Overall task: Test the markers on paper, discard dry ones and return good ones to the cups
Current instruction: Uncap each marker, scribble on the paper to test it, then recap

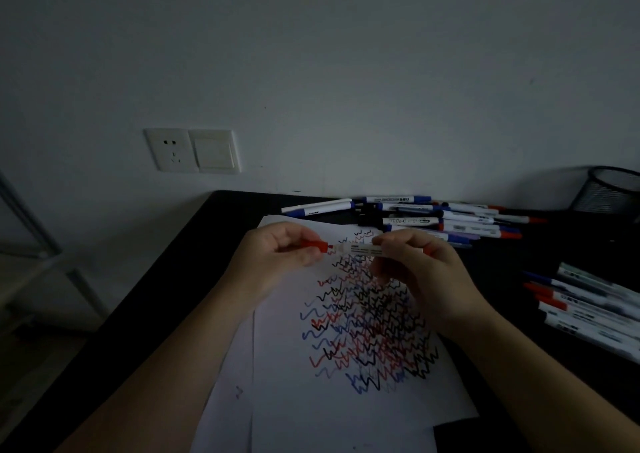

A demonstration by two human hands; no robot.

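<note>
A red marker (363,248) with a white barrel is held level above the paper (332,400). My right hand (420,272) grips its barrel. My left hand (277,252) pinches the red cap (313,245), which sits just off the marker's red tip with a small gap between them. The paper is covered with red, blue and black zigzag test lines. A black mesh cup (609,189) stands at the far right by the wall.
A pile of markers (433,215) lies along the wall behind the paper. Another row of markers (588,307) lies at the right edge. The black table (166,297) ends at the left; a wall socket (192,150) is above it.
</note>
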